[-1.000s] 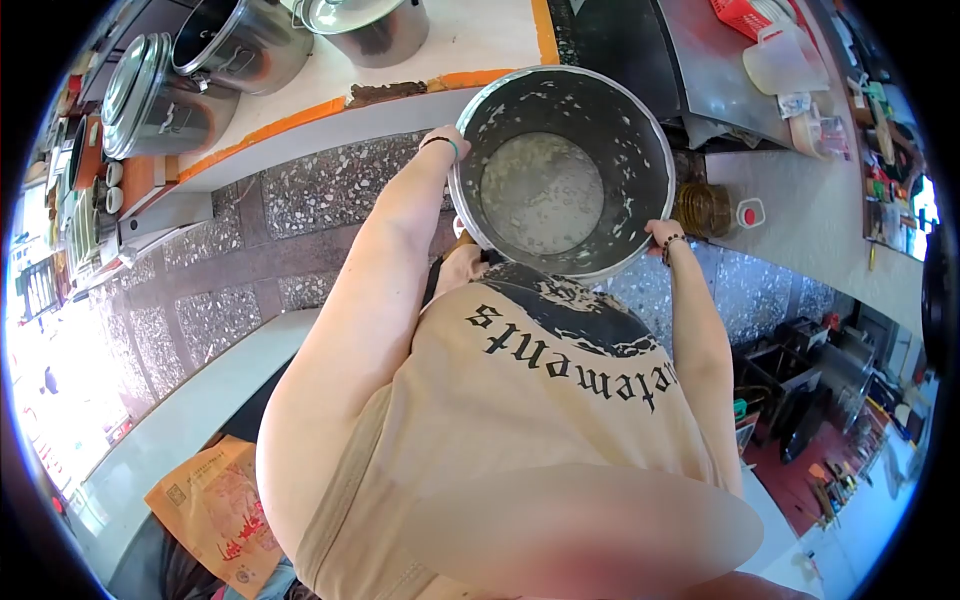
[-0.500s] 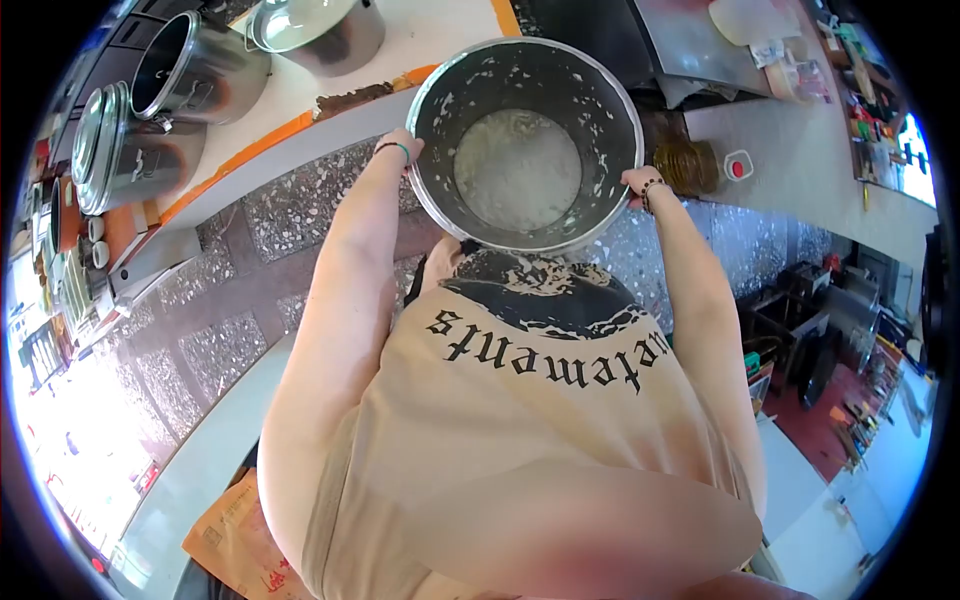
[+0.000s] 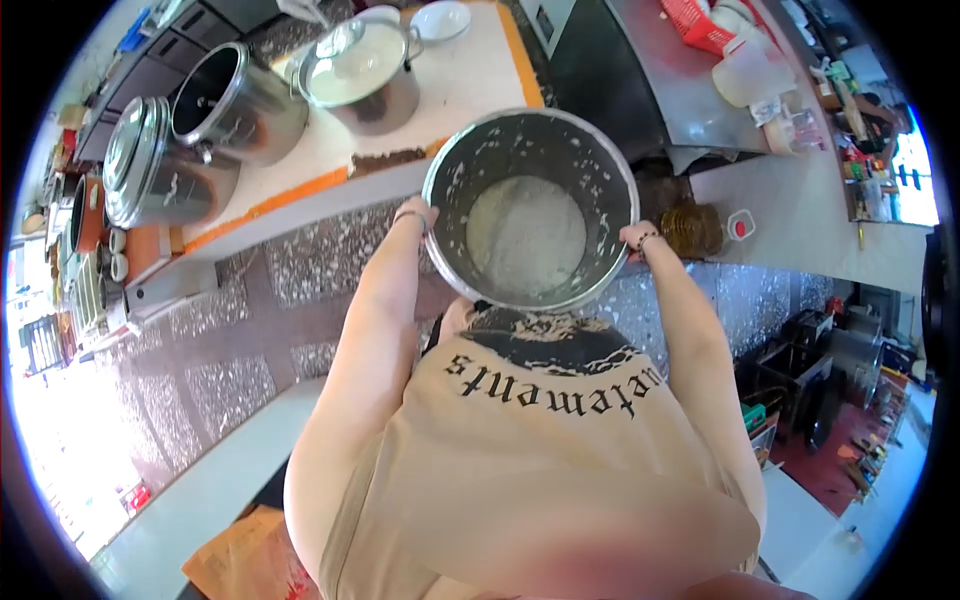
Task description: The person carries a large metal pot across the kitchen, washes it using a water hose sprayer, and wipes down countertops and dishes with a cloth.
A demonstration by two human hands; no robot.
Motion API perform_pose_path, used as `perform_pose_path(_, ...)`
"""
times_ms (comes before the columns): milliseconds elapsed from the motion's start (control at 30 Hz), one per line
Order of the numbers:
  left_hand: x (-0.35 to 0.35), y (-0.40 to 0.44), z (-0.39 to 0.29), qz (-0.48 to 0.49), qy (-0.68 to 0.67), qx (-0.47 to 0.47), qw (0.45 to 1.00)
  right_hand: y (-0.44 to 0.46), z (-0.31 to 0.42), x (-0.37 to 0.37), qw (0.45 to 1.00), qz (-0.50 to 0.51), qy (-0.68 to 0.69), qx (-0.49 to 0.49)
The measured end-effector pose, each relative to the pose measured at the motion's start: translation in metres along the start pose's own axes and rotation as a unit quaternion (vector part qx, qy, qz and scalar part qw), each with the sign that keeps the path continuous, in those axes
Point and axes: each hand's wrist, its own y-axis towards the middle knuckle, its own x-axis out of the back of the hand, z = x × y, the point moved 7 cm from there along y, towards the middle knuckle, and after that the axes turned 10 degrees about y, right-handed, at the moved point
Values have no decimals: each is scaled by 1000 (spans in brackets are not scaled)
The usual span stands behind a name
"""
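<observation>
While your left hand (image 3: 417,213) holds the large pot (image 3: 528,150) at its nine o'clock, fingers curled, it lies at your twelve, whitish contents (image 3: 527,237) remaining inside. Your right hand (image 3: 638,237) grips it between three and four; the two-sided hold appears complete, fingertips hidden.

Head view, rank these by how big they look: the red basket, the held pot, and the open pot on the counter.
1. Held pot
2. Open pot
3. Red basket, counting only what shows

True sizes are unsure; nearness may enlarge some.
</observation>
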Motion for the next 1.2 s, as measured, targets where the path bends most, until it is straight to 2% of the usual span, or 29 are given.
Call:
perform_pose_path(100,9,-11,-5,-36,-2,-21,999,-2,5,2,1000,-10,8,3)
perform_pose_path(200,7,-5,-4,-12,5,18,1000,-14,11,5,1000,-4,-12,-4)
perform_pose_path(433,6,-1,-3,-24,-2,11,1000,-3,10,9,1000,-15,-13,1)
perform_pose_path(533,-4,15,5,0,-1,27,1000,-9,14,7,999,-29,-21,9)
perform_pose_path(600,4,0,-4,16,-2,7,1000,-31,24,9,999,-36,-22,4)
perform_pose_path(733,2,8,-2,-37,-1,11,999,-9,15,6,1000,-15,9,3)
perform_pose_path(867,2,6,-2,-8,13,-7,1000,-17,22,8,998,-14,-65,-4)
perform_pose_path(1000,2,12,-1,-21,14,3,1000,-12,19,7,999,-9,-50,-6)
perform_pose_path(1067,5,7,-4,-27,17,1,999,-9,13,7,1000,-19,1,-10)
perform_pose_path(1200,2,3,-6,-4,17,1,1000,2,3,6,999,-9,-43,-18)
